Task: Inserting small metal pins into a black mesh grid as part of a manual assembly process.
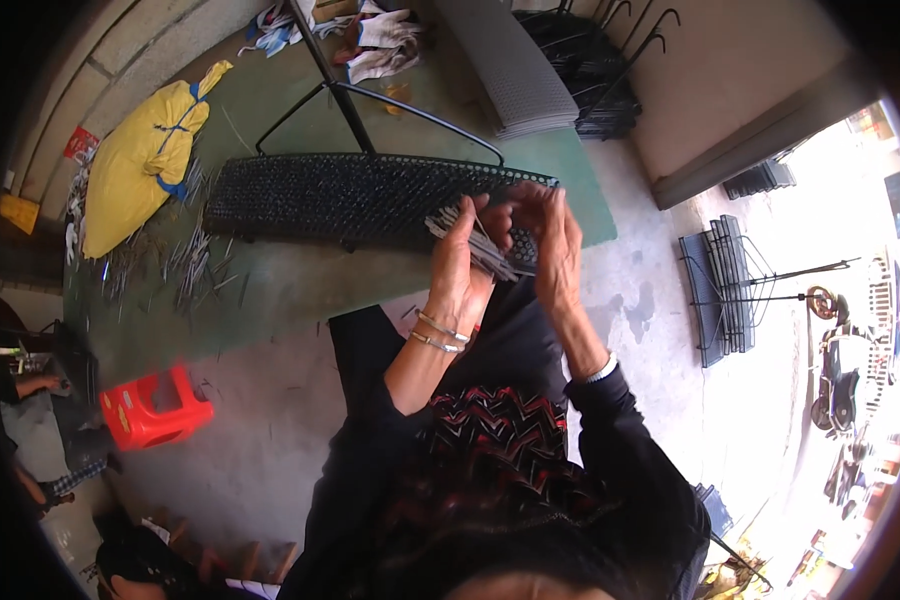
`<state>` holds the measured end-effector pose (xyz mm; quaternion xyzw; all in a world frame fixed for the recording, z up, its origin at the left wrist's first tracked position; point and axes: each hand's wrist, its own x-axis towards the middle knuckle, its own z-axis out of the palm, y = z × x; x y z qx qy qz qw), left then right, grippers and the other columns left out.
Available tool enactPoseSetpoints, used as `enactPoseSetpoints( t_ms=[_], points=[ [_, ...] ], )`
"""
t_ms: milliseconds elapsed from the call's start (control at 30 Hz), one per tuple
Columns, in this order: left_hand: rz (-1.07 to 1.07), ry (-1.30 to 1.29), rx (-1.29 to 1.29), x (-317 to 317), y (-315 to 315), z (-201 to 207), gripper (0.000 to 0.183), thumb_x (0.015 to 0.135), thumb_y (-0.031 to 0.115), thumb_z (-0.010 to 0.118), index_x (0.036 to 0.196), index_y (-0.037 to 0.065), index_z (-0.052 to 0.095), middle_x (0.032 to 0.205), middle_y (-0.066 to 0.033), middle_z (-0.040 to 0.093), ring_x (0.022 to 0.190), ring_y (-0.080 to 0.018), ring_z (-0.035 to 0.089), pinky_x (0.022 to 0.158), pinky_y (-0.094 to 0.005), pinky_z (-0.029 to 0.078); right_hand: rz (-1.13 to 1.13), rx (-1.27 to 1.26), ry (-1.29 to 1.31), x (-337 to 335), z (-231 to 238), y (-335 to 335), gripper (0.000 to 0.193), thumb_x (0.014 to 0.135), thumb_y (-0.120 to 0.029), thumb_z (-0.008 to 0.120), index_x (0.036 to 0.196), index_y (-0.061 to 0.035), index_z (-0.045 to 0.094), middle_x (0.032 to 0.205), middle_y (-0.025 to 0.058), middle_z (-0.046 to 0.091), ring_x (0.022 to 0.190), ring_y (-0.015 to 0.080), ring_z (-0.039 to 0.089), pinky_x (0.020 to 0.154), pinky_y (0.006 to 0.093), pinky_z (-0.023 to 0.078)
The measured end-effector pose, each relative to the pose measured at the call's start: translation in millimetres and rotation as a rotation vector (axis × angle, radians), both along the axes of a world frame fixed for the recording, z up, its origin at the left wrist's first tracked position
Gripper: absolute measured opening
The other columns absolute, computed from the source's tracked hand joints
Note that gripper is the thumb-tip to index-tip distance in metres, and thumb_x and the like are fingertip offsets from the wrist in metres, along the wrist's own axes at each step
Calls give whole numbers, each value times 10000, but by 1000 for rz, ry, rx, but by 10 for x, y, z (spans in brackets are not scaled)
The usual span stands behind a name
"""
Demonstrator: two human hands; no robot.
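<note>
A bundle of thin grey strips (478, 248) lies in my left hand (455, 262), gripped between thumb and fingers. My right hand (552, 235) is just to the right of it, over the end of a long black perforated panel (340, 195). Its fingers are curled in toward the thumb; whatever they pinch is too small or hidden to make out. The panel lies across the green table (300, 305), with a black tubular frame (350, 115) standing up from its far edge. Both hands hover close to the panel's right end and partly hide it.
Loose strips (198, 265) are scattered at the table's left, beside a tied yellow sack (145, 160). Stacked perforated sheets (520, 80) and gloves (385, 45) lie at the far side. A red stool (157, 408) stands at left; black racks (725, 290) stand at right. Other people are at lower left.
</note>
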<state>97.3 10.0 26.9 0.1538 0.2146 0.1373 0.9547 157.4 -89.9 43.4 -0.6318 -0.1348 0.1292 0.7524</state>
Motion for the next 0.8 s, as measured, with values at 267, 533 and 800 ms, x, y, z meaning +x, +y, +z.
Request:
enactPoseSetpoints(
  t_ms=[267, 533, 800],
  points=[
    [26, -46, 209, 58, -368, 193, 165, 927, 165, 610, 1028, 36, 631, 972, -29, 644, 887, -117, 600, 805, -264, 486, -213, 134, 188, -312, 123, 214, 629, 1006, -518, 285, 1233, 6, 548, 1171, 111, 617, 1097, 193, 548, 991, 302, 394],
    [-143, 95, 222, -193, -238, -61, 136, 927, 152, 584, 1004, 47, 620, 914, -33, 648, 748, -99, 591, 594, -243, 436, 245, -159, 302, -67, 193, -184, 372, 979, -300, 511, 1113, 33, 609, 818, 39, 609, 706, 103, 578, 664, 225, 475],
    [-338, 68, 337, -316, -240, 6, 131, 928, 155, 584, 997, 43, 586, 836, -98, 665, 643, -99, 560, 479, -201, 369, 390, -445, 26, 102, 302, -335, 192, 894, -155, 601, 945, 29, 622, 784, 42, 613, 707, 101, 589, 617, 233, 463]
  ],
)
